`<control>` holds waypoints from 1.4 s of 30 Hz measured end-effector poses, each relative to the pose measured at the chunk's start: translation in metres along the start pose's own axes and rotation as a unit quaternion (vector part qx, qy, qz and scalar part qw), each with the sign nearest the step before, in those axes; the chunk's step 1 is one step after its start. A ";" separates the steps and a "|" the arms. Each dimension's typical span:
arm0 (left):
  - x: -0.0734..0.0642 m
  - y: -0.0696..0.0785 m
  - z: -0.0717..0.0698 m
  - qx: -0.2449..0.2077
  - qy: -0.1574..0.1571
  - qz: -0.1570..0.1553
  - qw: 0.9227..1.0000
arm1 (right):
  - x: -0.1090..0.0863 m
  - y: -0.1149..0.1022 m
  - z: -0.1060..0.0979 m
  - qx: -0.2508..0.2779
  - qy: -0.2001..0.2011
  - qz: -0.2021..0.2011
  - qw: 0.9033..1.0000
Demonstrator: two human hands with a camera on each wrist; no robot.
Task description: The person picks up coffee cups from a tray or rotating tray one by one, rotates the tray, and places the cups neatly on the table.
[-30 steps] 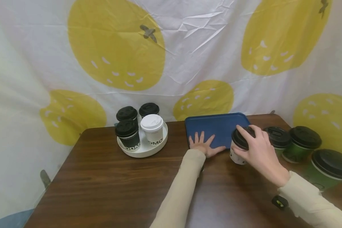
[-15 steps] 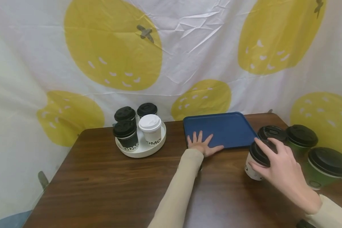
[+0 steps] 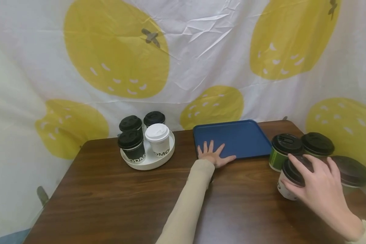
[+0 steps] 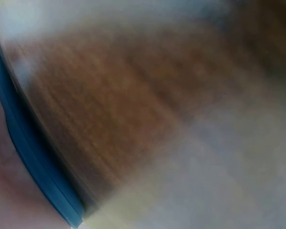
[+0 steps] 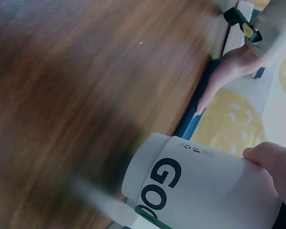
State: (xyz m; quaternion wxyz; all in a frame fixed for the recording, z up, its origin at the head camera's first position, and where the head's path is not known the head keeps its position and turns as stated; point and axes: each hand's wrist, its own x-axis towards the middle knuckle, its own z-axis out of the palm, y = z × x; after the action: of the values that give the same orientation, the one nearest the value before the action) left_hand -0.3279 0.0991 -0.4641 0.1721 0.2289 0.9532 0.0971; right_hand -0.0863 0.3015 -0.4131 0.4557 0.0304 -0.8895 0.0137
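"While the brown wooden table [image 3: 109, 196] fills the lower part of the head view, what is behind it?"

"A white cloth [image 3: 198, 67] printed with large yellow fruit. It hangs past the far edge and along both sides, crumpled into sharp creases near the top. A pale shine lies on the near part of the wood."

"And the white cup [image 3: 286, 188]?"

"Toward the right side of the table, grasped by the right hand [image 3: 323, 183], thumb and fingers round its black-lidded end. Dark letters show on its wall in the right wrist view. I cannot tell whether its base touches the wood."

"What is near it?"

"Three green cups [image 3: 277, 160] with black lids, one of them partly hidden by the fingers."

"The left hand [image 3: 212, 156]?"

"Holding nothing. Its fingers are spread over the near left corner of a blue tray [image 3: 244, 135] at the back of the table."

"Farther left?"

"A round white tray [image 3: 152, 166] with three black-lidded cups [image 3: 131, 139] and one white-lidded cup [image 3: 159, 147], all upright. The left wrist view is mostly blurred wood."
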 end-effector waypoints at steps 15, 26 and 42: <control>-0.028 -0.027 -0.017 -0.007 0.018 -0.020 1.000 | 0.000 -0.007 0.014 -0.007 0.019 -0.009 1.000; -0.018 -0.051 -0.012 -0.005 0.007 -0.038 0.999 | -0.003 -0.017 0.021 0.011 -0.034 0.028 0.999; -0.080 -0.054 -0.032 -0.025 0.140 0.176 0.974 | 0.031 -0.079 0.035 0.094 -0.011 -0.063 0.994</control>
State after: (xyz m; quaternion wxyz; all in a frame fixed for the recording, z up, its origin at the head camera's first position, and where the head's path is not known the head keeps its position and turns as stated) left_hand -0.2946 0.0103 -0.4258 0.0231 0.3729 0.9098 0.1810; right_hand -0.1274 0.2193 -0.4083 0.4412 0.1289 -0.8854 0.0689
